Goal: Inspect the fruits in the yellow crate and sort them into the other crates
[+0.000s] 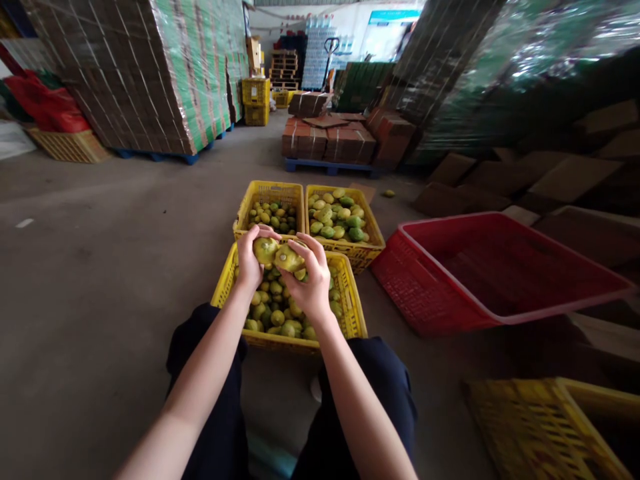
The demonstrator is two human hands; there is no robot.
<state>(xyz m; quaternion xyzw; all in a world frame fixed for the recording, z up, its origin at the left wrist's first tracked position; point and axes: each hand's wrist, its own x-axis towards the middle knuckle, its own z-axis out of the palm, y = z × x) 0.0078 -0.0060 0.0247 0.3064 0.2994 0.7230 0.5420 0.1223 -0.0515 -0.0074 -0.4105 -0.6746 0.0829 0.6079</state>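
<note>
My left hand [251, 255] is closed around a yellow-green lemon [265, 250]. Close beside it, my right hand [314, 279] grips another lemon [289, 257], its stem end facing me. Both fruits are held side by side above the near yellow crate [356, 301], which holds many yellow and green lemons [277, 318]. Behind it stand two more yellow crates: the back left crate [277, 189] with smaller, darker fruit [273, 217], and the back right crate [371, 220] with larger yellow and green lemons [337, 215].
A red crate [435, 287] stands tilted at the right. Another yellow crate [520, 413] is at the lower right. Flattened cardboard [500, 183] lies along the right side. Behind the crates is a blue pallet [330, 165] of stacked cartons. Wrapped stacks [200, 73] rise at the left. One fruit [389, 193] lies on the floor.
</note>
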